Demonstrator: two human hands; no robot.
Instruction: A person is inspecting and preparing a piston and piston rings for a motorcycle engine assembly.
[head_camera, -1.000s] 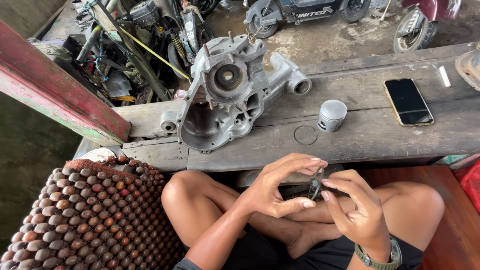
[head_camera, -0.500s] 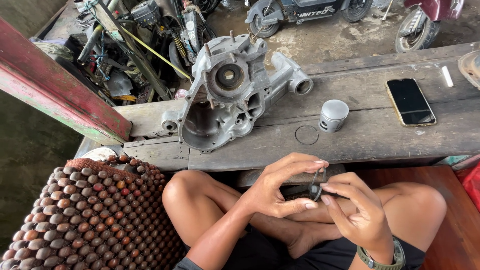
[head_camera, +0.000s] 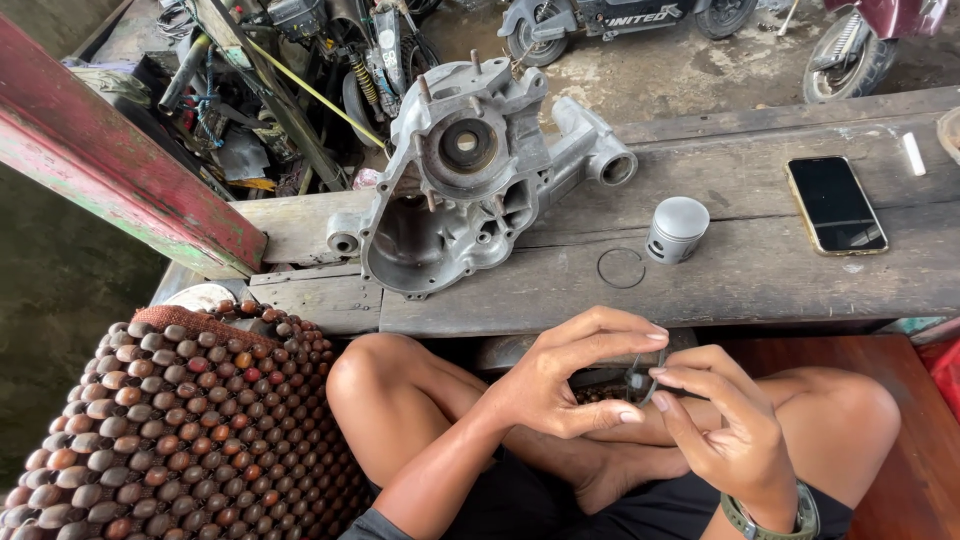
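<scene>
I sit cross-legged behind a worn wooden bench (head_camera: 760, 270). My left hand (head_camera: 570, 375) and my right hand (head_camera: 730, 425) meet above my lap, both pinching a small thin metal ring (head_camera: 640, 378) between fingertips. On the bench straight ahead lies a grey engine crankcase (head_camera: 470, 175), open side up. To its right stands a small silver piston (head_camera: 677, 229), with a thin wire ring (head_camera: 621, 268) lying flat beside it. A watch sits on my right wrist.
A black phone (head_camera: 835, 205) lies face up on the bench's right part, a white stick-like piece (head_camera: 913, 153) beyond it. A wooden bead seat cover (head_camera: 170, 430) fills the lower left. A red beam (head_camera: 110, 160) crosses the left. Motorbike parts and wheels stand behind the bench.
My hands stay together over my lap with only slight finger shifts on the small ring. Nothing on the bench has moved.
</scene>
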